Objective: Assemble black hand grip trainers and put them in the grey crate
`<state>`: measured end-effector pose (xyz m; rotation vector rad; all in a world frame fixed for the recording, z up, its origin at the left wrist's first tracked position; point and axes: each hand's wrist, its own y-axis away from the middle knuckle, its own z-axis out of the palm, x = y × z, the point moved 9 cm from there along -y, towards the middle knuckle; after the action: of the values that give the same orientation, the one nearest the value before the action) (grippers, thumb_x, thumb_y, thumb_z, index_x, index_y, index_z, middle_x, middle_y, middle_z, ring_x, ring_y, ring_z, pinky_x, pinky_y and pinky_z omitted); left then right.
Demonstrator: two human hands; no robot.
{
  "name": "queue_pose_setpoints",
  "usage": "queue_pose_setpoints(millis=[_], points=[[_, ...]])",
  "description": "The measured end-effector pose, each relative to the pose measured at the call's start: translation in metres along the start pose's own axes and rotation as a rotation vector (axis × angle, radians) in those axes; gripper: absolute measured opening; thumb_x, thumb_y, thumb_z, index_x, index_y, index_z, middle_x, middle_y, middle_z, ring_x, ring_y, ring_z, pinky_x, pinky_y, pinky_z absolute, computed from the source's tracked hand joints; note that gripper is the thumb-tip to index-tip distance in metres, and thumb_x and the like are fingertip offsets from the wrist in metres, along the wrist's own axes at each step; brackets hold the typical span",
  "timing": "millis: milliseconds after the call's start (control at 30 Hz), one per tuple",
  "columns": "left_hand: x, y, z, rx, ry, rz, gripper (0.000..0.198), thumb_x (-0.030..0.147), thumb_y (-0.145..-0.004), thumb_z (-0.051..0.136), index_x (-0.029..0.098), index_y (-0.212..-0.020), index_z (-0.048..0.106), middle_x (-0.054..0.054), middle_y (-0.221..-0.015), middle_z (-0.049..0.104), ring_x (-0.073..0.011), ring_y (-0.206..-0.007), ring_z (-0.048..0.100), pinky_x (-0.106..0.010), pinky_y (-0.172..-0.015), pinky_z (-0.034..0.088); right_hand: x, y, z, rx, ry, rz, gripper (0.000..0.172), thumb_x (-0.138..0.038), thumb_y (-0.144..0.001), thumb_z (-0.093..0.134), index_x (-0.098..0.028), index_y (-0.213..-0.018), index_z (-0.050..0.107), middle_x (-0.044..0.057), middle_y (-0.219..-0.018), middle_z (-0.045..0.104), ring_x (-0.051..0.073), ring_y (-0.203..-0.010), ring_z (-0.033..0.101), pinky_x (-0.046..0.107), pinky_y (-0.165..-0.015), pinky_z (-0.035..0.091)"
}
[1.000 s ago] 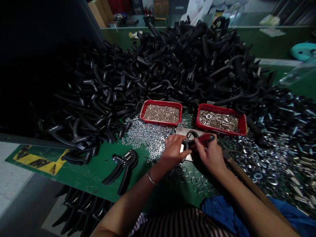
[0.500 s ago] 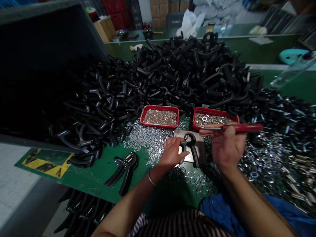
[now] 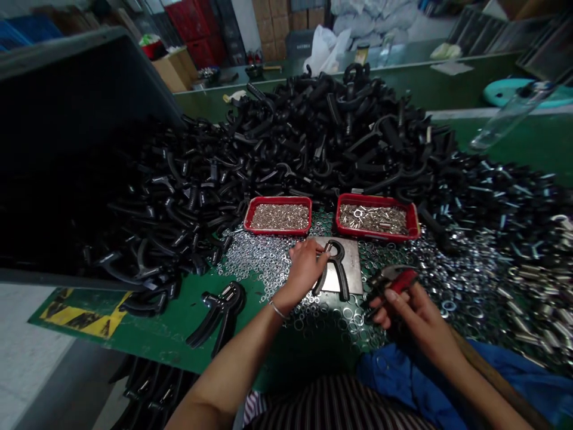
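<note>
My left hand [image 3: 308, 264] is closed on the left side of a black hand grip strengthener [image 3: 341, 275], which lies on a metal plate [image 3: 355, 263] with its two handles toward me. A small coil spring shows near its top, by my fingertips. To the right of the plate, my right hand [image 3: 414, 307] is wrapped round a red-handled tool [image 3: 405, 279]. Beside the red part is a dark curved metal head; blur hides whether it belongs to the same tool. A brown bar like a wooden handle [image 3: 504, 379] runs along my right forearm.
Red trays of small metal parts [image 3: 246, 222] and pins [image 3: 419, 230] stand behind the plate. Washers [image 3: 250, 254] and rings [image 3: 353, 319] lie scattered round it. Another grip strengthener [image 3: 219, 313] lies left. Black handles [image 3: 295, 131] are heaped behind; a dark bin [image 3: 147, 77] stands left.
My right hand has come down and toward me from beside the right tray, and the red handle has turned. My left hand stays at the grip strengthener. The camera view has shifted slightly.
</note>
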<state>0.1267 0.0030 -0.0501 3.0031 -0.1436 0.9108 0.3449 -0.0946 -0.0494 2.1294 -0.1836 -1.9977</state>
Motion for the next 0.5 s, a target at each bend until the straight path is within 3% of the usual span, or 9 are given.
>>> queue_pose_setpoints(millis=[67, 133, 300, 400, 500], points=[[-0.001, 0.003, -0.002, 0.04, -0.06, -0.001, 0.022, 0.029, -0.1, 0.047, 0.017, -0.094, 0.064, -0.007, -0.097, 0.068, -0.0243, -0.098, 0.056, -0.039, -0.089, 0.035, 0.002, -0.007, -0.004, -0.024, 0.064, 0.002, 0.033, -0.052, -0.092, 0.056, -0.023, -0.105, 0.05, 0.007, -0.082, 0.074, 0.02, -0.057, 0.069, 0.032, -0.05, 0.057], [-0.002, 0.006, -0.003, 0.071, -0.083, 0.001, 0.026, 0.027, -0.102, 0.042, 0.016, -0.095, 0.064, -0.008, -0.097, 0.068, -0.024, -0.097, 0.056, -0.039, -0.09, 0.035, 0.007, -0.013, -0.006, -0.078, 0.272, -0.022, 0.032, -0.052, -0.093, 0.054, -0.023, -0.109, 0.051, 0.007, -0.083, 0.073, 0.022, -0.059, 0.07, 0.033, -0.049, 0.056], [0.006, 0.014, -0.003, 0.056, -0.009, 0.073, 0.029, 0.044, -0.095, 0.057, 0.018, -0.106, 0.062, -0.007, -0.109, 0.066, -0.0253, -0.107, 0.054, -0.04, -0.095, 0.034, 0.001, -0.011, -0.017, -0.066, 0.934, -0.228, 0.037, -0.048, -0.091, 0.055, -0.019, -0.113, 0.06, 0.015, -0.101, 0.073, 0.031, -0.088, 0.073, 0.042, -0.073, 0.057], [0.013, 0.016, -0.001, 0.02, -0.016, 0.084, 0.021, 0.036, -0.095, 0.057, 0.018, -0.105, 0.063, -0.007, -0.108, 0.066, -0.025, -0.107, 0.054, -0.04, -0.095, 0.035, -0.008, -0.017, -0.024, -0.039, 1.032, -0.233, 0.037, -0.049, -0.094, 0.052, -0.021, -0.115, 0.061, 0.011, -0.094, 0.074, 0.029, -0.08, 0.072, 0.04, -0.07, 0.056], [0.022, 0.009, -0.002, -0.029, -0.034, 0.133, 0.02, 0.024, -0.098, 0.047, 0.018, -0.099, 0.066, -0.006, -0.102, 0.069, -0.0233, -0.102, 0.057, -0.039, -0.094, 0.038, -0.035, -0.039, -0.012, -0.054, 0.946, -0.37, 0.031, -0.043, -0.094, 0.054, -0.021, -0.113, 0.065, 0.011, -0.106, 0.072, 0.027, -0.093, 0.07, 0.043, -0.084, 0.054]])
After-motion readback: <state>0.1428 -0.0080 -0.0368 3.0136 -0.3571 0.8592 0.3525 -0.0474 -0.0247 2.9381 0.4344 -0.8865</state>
